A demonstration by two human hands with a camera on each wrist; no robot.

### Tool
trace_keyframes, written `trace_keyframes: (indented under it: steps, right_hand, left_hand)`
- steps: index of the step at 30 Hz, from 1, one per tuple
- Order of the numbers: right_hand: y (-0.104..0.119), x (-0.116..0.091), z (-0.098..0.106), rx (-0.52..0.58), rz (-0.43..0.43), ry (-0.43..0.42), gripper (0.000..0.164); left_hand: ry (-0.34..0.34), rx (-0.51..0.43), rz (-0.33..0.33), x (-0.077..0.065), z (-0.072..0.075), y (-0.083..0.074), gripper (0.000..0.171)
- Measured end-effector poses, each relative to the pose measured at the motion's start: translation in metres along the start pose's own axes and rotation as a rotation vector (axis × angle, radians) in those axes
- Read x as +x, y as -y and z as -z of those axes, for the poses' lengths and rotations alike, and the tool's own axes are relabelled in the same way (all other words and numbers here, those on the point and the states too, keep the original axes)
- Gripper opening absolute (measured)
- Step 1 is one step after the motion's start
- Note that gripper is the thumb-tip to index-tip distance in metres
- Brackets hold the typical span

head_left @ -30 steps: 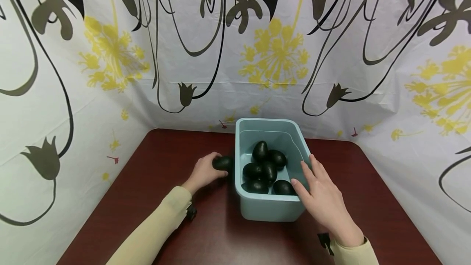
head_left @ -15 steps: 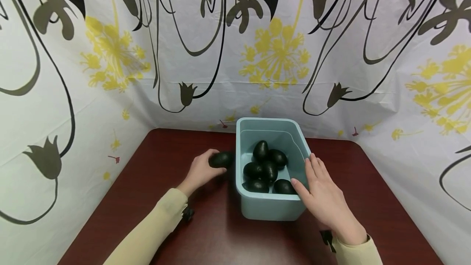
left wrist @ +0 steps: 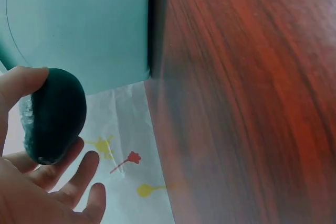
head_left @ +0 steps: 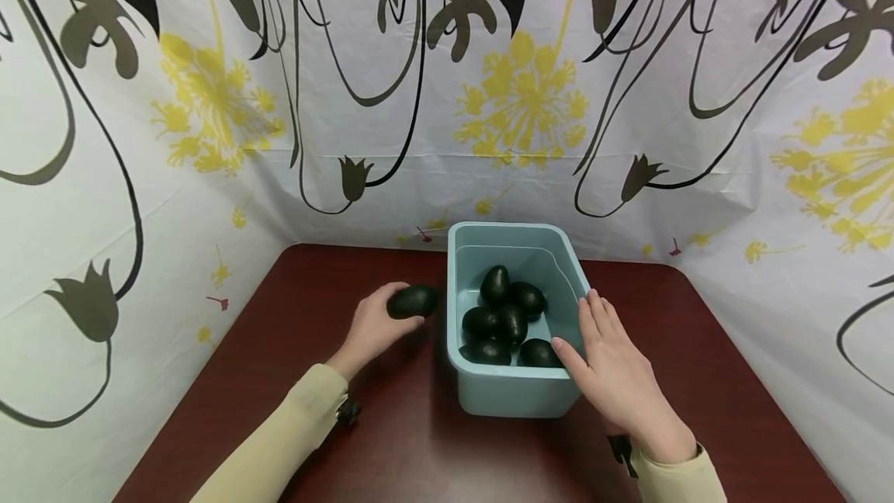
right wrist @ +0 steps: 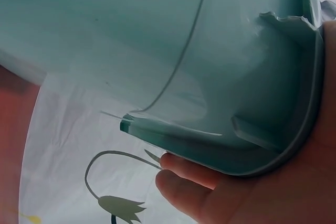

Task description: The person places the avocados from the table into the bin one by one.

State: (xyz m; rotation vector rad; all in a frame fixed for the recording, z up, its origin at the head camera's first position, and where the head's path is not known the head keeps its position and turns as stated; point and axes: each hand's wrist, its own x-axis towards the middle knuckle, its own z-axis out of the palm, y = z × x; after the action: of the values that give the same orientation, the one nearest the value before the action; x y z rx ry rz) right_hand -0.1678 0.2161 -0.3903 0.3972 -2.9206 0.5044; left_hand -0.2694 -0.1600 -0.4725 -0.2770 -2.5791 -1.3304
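My left hand (head_left: 366,328) pinches a dark green avocado (head_left: 414,301) just left of the light blue plastic bin (head_left: 513,397). In the left wrist view the thumb lies on the upper end of the avocado (left wrist: 60,114) and fingers support it from below. Several more avocados (head_left: 512,324) lie on the bin's floor, toward its left and near sides. My right hand (head_left: 621,375) rests along the bin's right rim with straight fingers, the thumb reaching over the near right corner. In the right wrist view the fingers (right wrist: 181,184) lie against the outside of the rim.
The bin stands on a dark red-brown wooden table (head_left: 391,441) near its far edge. Behind and on both sides hangs a white cloth (head_left: 391,130) printed with flowers and stems. Small black devices (head_left: 348,411) sit at both wrists.
The left hand has drawn the avocado slightly left and up, away from the bin's side. The right hand has stayed at the rim, its fingers now closer together.
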Motion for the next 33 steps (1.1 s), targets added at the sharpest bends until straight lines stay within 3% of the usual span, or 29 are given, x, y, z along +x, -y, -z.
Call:
trace_keyframes:
  steps: [14,33]
  right_hand:
    - [0.002,0.001,-0.001,0.000,0.007,-0.028,0.088]
    - [0.002,0.000,-0.002,0.011,-0.001,-0.035,0.085]
  left_hand:
    - [-0.051,-0.083,-0.111,-0.003,0.013,0.002,0.058]
    - [-0.127,-0.168,-0.149,0.007,0.026,-0.013,0.057]
